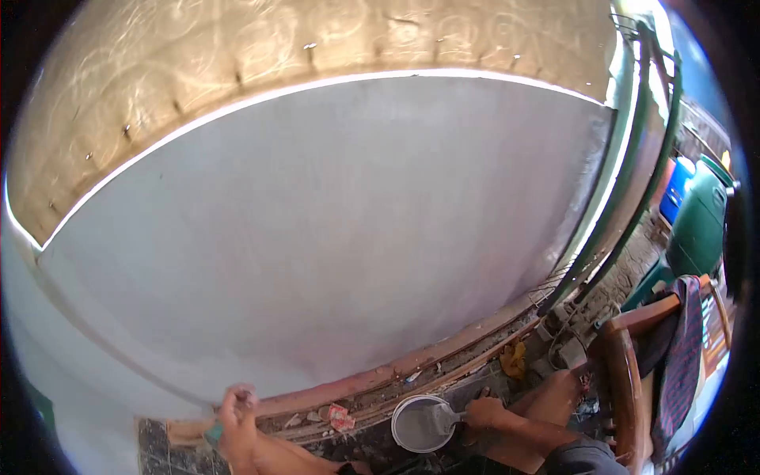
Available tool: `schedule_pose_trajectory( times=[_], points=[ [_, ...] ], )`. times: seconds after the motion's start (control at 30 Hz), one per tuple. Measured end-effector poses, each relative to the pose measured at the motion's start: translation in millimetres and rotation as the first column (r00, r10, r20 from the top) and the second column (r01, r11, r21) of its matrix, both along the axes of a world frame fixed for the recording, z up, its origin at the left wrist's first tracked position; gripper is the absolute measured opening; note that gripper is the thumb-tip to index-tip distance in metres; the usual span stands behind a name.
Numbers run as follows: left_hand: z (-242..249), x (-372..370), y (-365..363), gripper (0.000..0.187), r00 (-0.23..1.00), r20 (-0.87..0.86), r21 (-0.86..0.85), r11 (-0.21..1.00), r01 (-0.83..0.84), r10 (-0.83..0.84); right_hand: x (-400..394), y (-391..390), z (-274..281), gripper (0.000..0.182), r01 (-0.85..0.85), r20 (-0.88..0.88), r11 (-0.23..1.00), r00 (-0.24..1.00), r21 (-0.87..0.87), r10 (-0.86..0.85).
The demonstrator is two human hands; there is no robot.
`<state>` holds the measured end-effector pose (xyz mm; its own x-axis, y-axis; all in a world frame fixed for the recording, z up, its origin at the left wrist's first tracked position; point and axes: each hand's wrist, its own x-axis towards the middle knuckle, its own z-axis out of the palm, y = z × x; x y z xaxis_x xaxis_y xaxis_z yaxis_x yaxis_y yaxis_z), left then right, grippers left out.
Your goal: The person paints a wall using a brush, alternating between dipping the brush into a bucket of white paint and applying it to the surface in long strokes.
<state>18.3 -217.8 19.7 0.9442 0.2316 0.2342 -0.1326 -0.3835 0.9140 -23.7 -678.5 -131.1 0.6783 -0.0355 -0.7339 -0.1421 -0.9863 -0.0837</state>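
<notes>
A round white bucket (395,419) stands on the floor in front of me, with pale grey material inside. My right hand (484,413) is closed around the handle of a putty knife (442,418), its flat blade reaching into the bucket. Low at the left, close to the foot of the wall, my left hand (237,412) is raised with its fingers curled. A greenish piece (213,433) shows beside that wrist; what the fingers hold, I cannot tell. Facing me is a wide grey-white wall (348,222) with a smooth, slightly blotchy coat.
Along the wall's base runs a ledge (364,412) with rubble and a red-and-white wrapper (341,417). At the right stands a wooden chair (628,380) with dark cloth (679,368) over it. Behind are a green barrel (698,222) and green metal frame (653,178). Patterned golden sheeting (348,36) covers the top.
</notes>
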Motion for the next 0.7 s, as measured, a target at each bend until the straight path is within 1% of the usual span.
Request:
schedule_pose_trajectory(
  times=[0.03, 0.07, 0.1, 0.13, 0.23, 0.27, 0.33, 0.37, 0.43, 0.47, 0.5, 0.53, 0.57, 0.6, 0.63, 0.67, 0.7],
  points=[
    [2, -5, -7, 0.013, 0.997, -0.064, 0.079, 0.996, 0.049, -0.044, 0, 2, 8, 0.042, 0.022, -0.031, 1.0, 0.999, -0.021, -0.023],
    [2, -10, -10, 0.012, 0.988, -0.134, 0.158, 0.983, 0.097, -0.076, -3, -2, -1, 0.043, 0.048, -0.027, 0.999, 0.998, 0.009, -0.048],
    [-2, -7, -9, 0.011, 0.988, -0.13, 0.129, 0.987, 0.098, -0.081, -6, -10, -18, 0.044, 0.071, -0.021, 0.997, 0.997, 0.04, -0.07],
    [-7, -2, -7, 0.01, 0.988, -0.125, 0.099, 0.99, 0.1, -0.087, -7, -13, -21, 0.045, 0.093, -0.014, 0.993, 0.996, 0.071, -0.093],
    [-18, 7, -1, 0.008, 0.994, -0.082, 0.027, 0.997, 0.077, -0.075, -6, -8, -16, 0.043, 0.15, 0.02, 0.985, 0.988, 0.08, -0.152],
    [-20, 9, -1, 0.008, 0.996, -0.065, 0.01, 0.998, 0.065, -0.064, -8, -12, -21, 0.043, 0.119, -0.004, 0.988, 0.993, 0.102, -0.119],
    [-13, 6, -7, 0.01, 0.99, -0.123, 0.063, 0.994, 0.084, -0.076, -6, -19, -39, 0.043, 0.05, -0.043, 0.987, 0.998, 0.153, -0.044],
    [-11, 4, -10, 0.012, 0.985, -0.152, 0.088, 0.992, 0.091, -0.077, -6, -21, -46, 0.04, 0.035, -0.032, 0.988, 0.999, 0.15, -0.031],
    [-13, 4, -9, 0.015, 0.983, -0.124, 0.153, 0.976, 0.154, -0.136, -8, -17, -43, 0.033, 0.003, -0.018, 0.99, 1.0, 0.144, -0.001],
    [-14, 3, -9, 0.016, 0.98, -0.112, 0.186, 0.965, 0.183, -0.164, -12, -17, -40, 0.033, 0.048, 0.009, 0.988, 0.999, 0.15, -0.05],
    [-13, 1, -10, 0.017, 0.982, -0.122, 0.207, 0.964, 0.17, -0.147, -16, -13, -12, 0.033, 0.093, 0.036, 0.983, 0.994, 0.156, -0.1],
    [-13, 0, -14, 0.019, 0.983, -0.129, 0.226, 0.961, 0.156, -0.13, -20, -13, 2, 0.032, 0.137, 0.065, 0.977, 0.987, 0.161, -0.149],
    [-15, -2, -18, 0.02, 0.984, -0.137, 0.245, 0.959, 0.145, -0.113, -20, -19, -14, 0.033, 0.136, 0.073, 0.974, 0.986, 0.181, -0.151],
    [-24, -3, -22, 0.019, 0.983, -0.123, 0.191, 0.969, 0.155, -0.133, -20, -27, -41, 0.034, 0.135, 0.08, 0.97, 0.985, 0.2, -0.154],
    [-39, -5, -28, 0.019, 0.982, -0.113, 0.136, 0.977, 0.164, -0.149, -22, -28, -42, 0.035, 0.132, 0.082, 0.967, 0.985, 0.219, -0.153],
    [-53, -10, -33, 0.018, 0.981, -0.11, 0.084, 0.982, 0.171, -0.162, -28, -25, -44, 0.037, 0.186, 0.087, 0.959, 0.974, 0.215, -0.209],
    [-62, -19, -50, 0.017, 0.959, -0.189, -0.069, 0.977, 0.201, -0.21, -29, -12, -11, 0.038, 0.241, 0.093, 0.948, 0.96, 0.209, -0.265]
  ],
)
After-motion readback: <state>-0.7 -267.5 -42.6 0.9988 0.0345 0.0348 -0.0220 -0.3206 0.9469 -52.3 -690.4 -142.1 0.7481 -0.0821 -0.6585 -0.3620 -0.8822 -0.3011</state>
